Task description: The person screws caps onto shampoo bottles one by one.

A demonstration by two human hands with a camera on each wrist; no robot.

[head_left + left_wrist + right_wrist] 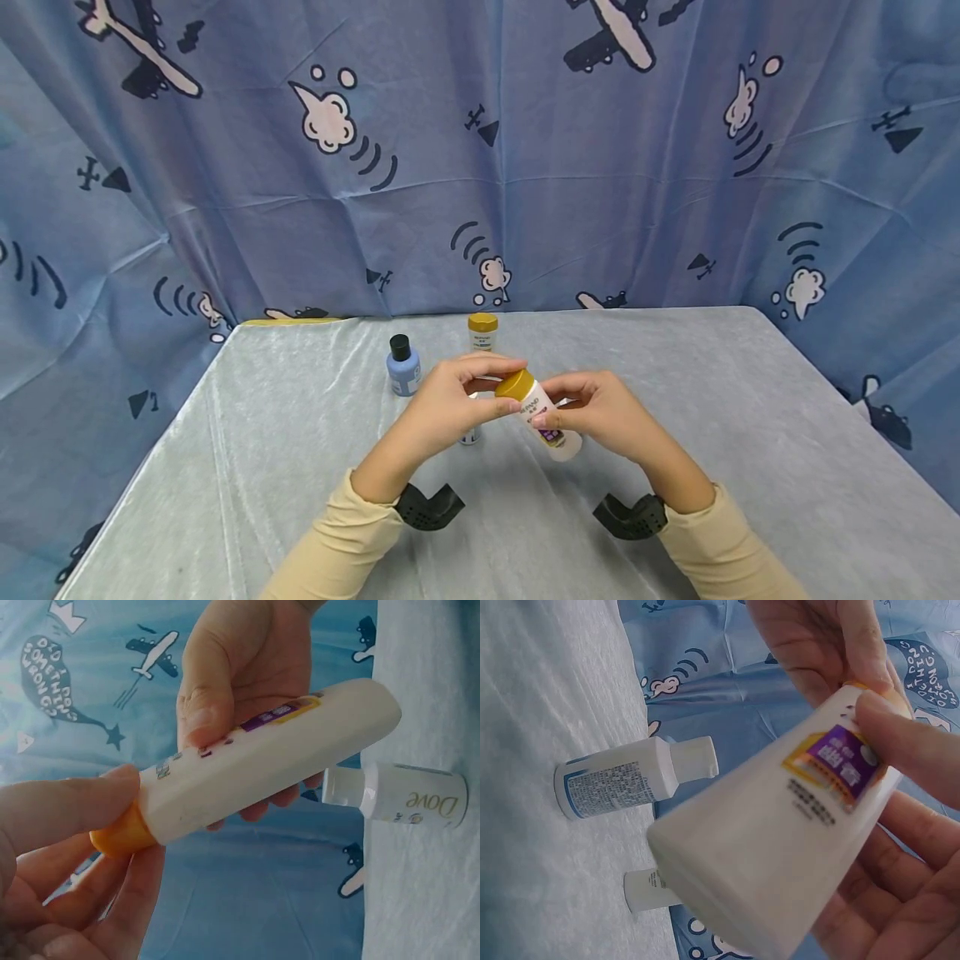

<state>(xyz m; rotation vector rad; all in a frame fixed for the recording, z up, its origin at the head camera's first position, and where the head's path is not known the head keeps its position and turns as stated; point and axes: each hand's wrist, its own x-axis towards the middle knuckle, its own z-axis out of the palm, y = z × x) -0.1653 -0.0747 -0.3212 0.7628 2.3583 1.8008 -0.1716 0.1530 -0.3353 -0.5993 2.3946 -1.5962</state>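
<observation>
Both hands hold a white bottle [537, 408] with a yellow cap [515, 384] and a purple label, tilted above the table. My left hand [448, 402] pinches the cap between thumb and fingers, as the left wrist view also shows. Around the white body my right hand [600, 412] curls, its thumb near the purple label [841, 761]. The bottle's base points down and to the right in the head view. Behind the left hand stands another bottle [470, 436], mostly hidden.
A blue bottle [405, 372] with a black cap stands left of the hands. Farther back is a yellow-capped bottle [482, 331]. A white Dove bottle [420, 796] shows in the left wrist view. Pale cloth covers the table [712, 375]; a patterned blue curtain [420, 100] hangs behind.
</observation>
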